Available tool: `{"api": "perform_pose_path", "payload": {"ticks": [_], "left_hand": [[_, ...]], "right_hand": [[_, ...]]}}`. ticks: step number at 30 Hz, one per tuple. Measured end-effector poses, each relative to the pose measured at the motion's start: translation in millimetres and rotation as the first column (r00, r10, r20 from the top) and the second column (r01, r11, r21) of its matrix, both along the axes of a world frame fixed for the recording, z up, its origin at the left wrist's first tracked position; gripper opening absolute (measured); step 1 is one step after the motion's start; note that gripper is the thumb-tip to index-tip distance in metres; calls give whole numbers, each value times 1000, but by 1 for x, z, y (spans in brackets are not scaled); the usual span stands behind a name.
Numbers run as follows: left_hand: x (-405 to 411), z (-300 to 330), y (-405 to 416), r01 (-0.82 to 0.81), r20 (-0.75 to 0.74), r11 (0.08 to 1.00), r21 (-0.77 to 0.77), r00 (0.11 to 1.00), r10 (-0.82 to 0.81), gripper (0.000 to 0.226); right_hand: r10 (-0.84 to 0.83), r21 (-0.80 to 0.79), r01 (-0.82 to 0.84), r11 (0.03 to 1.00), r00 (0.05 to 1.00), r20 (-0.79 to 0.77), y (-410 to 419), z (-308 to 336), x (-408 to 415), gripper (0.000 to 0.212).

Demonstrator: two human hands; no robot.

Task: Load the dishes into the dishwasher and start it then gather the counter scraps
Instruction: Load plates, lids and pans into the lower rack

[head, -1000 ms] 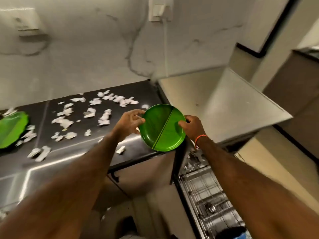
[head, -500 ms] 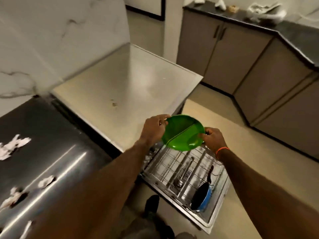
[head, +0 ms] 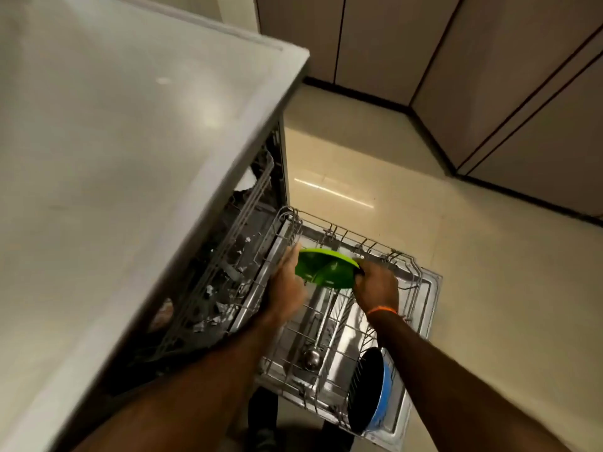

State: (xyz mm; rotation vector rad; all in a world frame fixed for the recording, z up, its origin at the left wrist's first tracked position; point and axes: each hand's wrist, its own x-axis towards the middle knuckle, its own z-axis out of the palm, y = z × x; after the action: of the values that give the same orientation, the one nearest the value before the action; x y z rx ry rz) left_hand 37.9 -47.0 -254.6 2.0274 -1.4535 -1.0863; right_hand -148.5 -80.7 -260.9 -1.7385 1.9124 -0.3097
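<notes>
The pulled-out wire rack (head: 421, 288) carries a blue pan (head: 375, 389) standing on edge at its near right corner. Left of the pan, a ladle (head: 311, 357) lies along the rack's middle.

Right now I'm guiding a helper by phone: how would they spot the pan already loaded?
Find the pulled-out lower rack on the open dishwasher door. At its near right corner stands the pan on edge. It is the only blue-walled, black-inside item; the plate is green and the ladle is metal.
</notes>
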Motion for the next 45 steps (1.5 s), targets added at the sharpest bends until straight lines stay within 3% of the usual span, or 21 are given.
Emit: {"api": "perform_pose_path", "payload": {"ticks": [4, 9, 13, 19, 24, 29, 34, 40, 45], "left_hand": [[14, -75, -60, 5, 36, 1000, -24, 999, -4, 83], [34, -134, -114, 155, 77, 977, -148, 987, -144, 89], [32, -159, -131, 145, 65, 981, -125, 988, -137, 93], [34, -173, -135, 211, 191, 977, -22, 960, -203, 95], [41, -184, -136, 85, 240, 996, 0, 967, -83, 84], [33, -174, -130, 81, 280, 997, -11, 957, -75, 76], [25, -134, -117, 131, 345, 990, 44, 928, -139, 86], [8, -17, -79, 133, 343, 990, 46, 929, -141, 87], [-9, 107, -21, 18, 219, 999, 41, 975, -26, 84]], "right_hand": [[-26, -66, 33, 997, 995, 99, -50, -73, 15, 29], [-47, -177, 66, 982, 993, 110, -105, -138, 17, 41], [-55, -143, 74, 987, 989, 137, -118, -181, 20, 46], [-25, -76, 40, 996, 983, 181, -111, -220, 36, 48], [107, -8, -107, 994, 988, 113, -122, -222, 48, 45], [82, 35, -84, 996, 995, 63, -118, -209, 47, 38], [162, 54, -165, 985, 986, 47, -101, -170, 32, 66], [202, 42, -204, 978, 978, 60, -68, -50, 12, 62], [247, 47, -249, 967, 968, 42, -19, 81, 8, 57]]}}
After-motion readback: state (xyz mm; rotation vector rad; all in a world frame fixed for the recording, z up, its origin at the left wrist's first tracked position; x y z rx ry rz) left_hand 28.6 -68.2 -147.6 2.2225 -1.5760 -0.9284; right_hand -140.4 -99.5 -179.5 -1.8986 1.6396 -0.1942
